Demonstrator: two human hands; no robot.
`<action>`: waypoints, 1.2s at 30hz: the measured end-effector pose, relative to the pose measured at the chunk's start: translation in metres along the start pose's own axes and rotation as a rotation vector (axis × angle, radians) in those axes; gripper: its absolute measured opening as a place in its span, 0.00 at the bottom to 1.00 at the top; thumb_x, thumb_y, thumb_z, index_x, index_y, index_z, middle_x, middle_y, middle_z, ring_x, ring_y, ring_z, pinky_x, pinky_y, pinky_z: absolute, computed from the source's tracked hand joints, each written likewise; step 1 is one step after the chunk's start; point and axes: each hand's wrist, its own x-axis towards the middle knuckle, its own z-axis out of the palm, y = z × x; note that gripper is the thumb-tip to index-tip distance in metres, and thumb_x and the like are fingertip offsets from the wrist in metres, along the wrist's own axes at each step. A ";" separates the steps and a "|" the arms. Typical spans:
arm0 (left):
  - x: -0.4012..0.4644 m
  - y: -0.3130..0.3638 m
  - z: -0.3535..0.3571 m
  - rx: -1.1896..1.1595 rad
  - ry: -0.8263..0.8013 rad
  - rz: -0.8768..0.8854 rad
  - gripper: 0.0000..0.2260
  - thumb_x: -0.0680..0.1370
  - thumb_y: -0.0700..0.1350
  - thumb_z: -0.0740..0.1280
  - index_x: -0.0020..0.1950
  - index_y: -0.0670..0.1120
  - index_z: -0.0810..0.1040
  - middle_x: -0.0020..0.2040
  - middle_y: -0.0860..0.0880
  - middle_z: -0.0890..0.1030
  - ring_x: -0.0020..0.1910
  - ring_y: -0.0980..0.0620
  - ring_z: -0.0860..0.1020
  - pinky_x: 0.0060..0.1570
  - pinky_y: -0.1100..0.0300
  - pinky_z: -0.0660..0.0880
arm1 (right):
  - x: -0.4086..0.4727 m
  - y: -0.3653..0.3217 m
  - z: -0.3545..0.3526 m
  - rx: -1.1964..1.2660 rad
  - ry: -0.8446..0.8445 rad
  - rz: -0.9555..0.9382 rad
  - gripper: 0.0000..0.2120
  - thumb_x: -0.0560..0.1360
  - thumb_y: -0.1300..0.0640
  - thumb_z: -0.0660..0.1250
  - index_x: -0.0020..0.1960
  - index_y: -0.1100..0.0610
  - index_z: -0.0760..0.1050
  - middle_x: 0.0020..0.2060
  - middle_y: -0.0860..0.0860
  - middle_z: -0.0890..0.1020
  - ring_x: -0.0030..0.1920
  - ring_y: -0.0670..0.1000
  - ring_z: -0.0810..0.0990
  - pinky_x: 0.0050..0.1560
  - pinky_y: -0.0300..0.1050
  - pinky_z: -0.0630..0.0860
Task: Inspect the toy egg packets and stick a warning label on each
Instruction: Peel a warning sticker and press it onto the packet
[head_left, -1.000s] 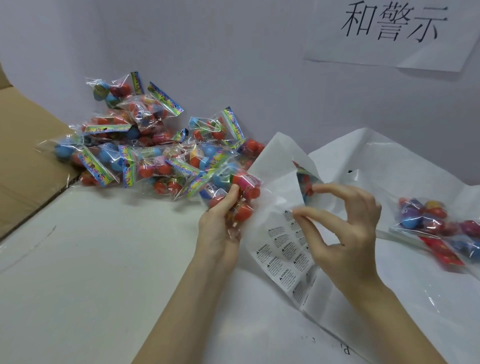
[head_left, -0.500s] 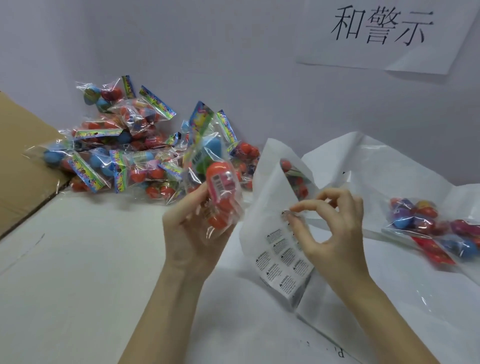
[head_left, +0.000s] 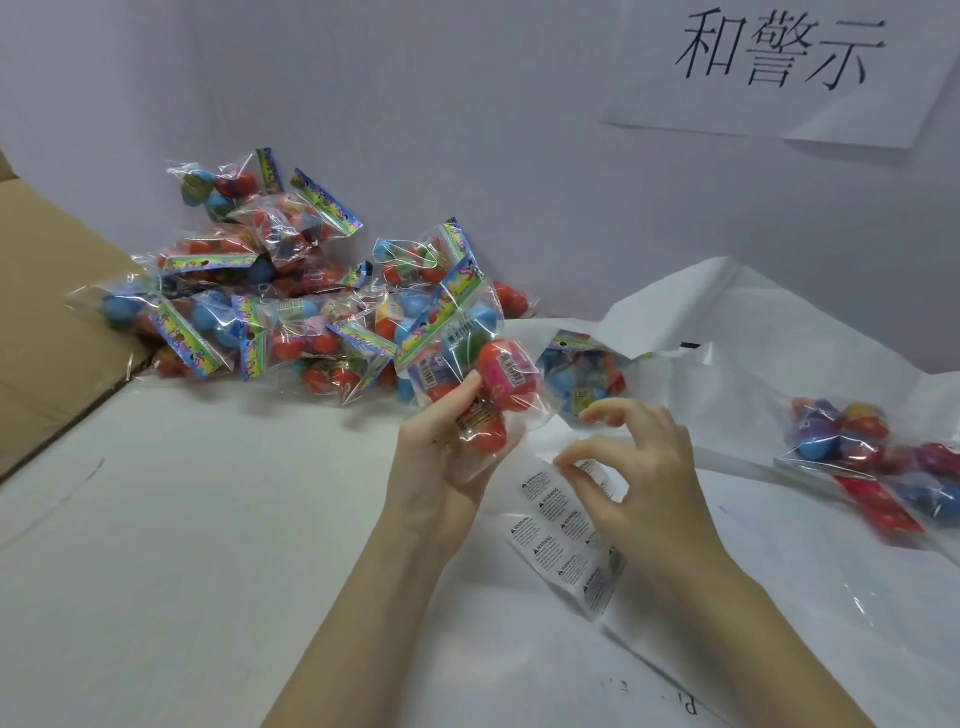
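My left hand grips a clear toy egg packet with red, pink and blue eggs, lifted above the table in the middle of the view. Just right of it, my right hand pinches at the top edge of a sheet of warning labels lying on the white paper; whether a label is between thumb and forefinger I cannot tell. A heap of several more egg packets lies at the back left against the wall.
A cardboard box flap rises at the left edge. Crumpled white paper covers the right side, with one packet on it behind my hands and other packets at the far right. A paper sign hangs on the wall.
My left hand has pulled one packet out of the heap and raised it toward me. The upright fold of white paper dropped flat, and my right hand came down onto the label sheet.
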 end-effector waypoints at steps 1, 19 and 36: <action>0.001 -0.001 0.000 0.003 0.006 -0.003 0.18 0.62 0.44 0.69 0.50 0.42 0.82 0.50 0.42 0.81 0.47 0.49 0.80 0.57 0.51 0.72 | 0.000 0.000 -0.001 -0.009 -0.021 -0.019 0.07 0.62 0.65 0.76 0.35 0.55 0.80 0.47 0.53 0.79 0.51 0.48 0.69 0.51 0.39 0.58; -0.001 -0.006 -0.001 0.605 -0.243 0.068 0.11 0.63 0.41 0.70 0.44 0.41 0.81 0.35 0.46 0.81 0.32 0.50 0.78 0.30 0.64 0.74 | 0.013 -0.023 -0.028 1.018 0.030 0.573 0.32 0.56 0.60 0.79 0.50 0.50 0.63 0.35 0.50 0.85 0.36 0.48 0.82 0.42 0.41 0.78; -0.005 -0.008 0.002 0.744 -0.380 0.043 0.17 0.63 0.41 0.77 0.49 0.40 0.81 0.35 0.49 0.83 0.33 0.53 0.79 0.33 0.66 0.74 | 0.012 -0.021 -0.031 1.164 0.184 0.578 0.31 0.53 0.63 0.70 0.52 0.49 0.62 0.27 0.49 0.81 0.28 0.45 0.79 0.31 0.33 0.75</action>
